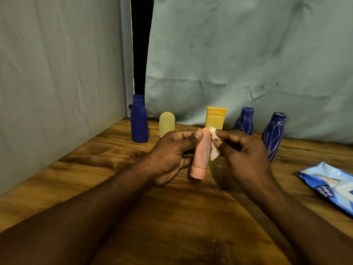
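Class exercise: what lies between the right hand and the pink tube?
A white wipe, which the right hand holds against the pink tube; head view.

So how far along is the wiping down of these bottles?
Looks done: the plain blue bottle, pale yellow tube and yellow bottle at the back show no streaks. In hand: the left hand grips the pink tube, white-streaked, while the right hand pinches a wipe against it. Left: the inner streaked blue bottle and the outer streaked blue bottle, both marked white.
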